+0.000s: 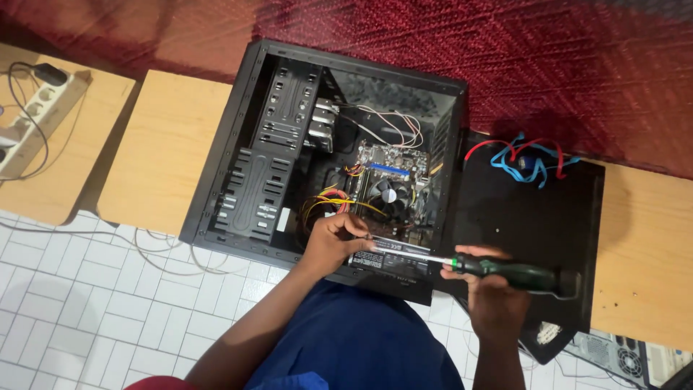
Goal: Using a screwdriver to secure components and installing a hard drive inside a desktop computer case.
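Note:
An open black computer case (pixel 238 166) lies on its side across wooden tables, showing a motherboard (pixel 386 177) with a fan and yellow wires. My left hand (pixel 333 242) reaches into the case's near edge, fingers pinched beside the power supply unit (pixel 393 258). My right hand (pixel 491 289) grips a green-and-black screwdriver (pixel 516 273) held sideways, its shaft pointing left over the power supply toward my left hand's fingertips.
The black side panel (pixel 534 217) lies right of the case with red and blue cables (pixel 523 160) on it. A white power strip (pixel 32 108) sits far left. Red carpet lies behind, white tiled floor below; another computer unit (pixel 621 355) is at bottom right.

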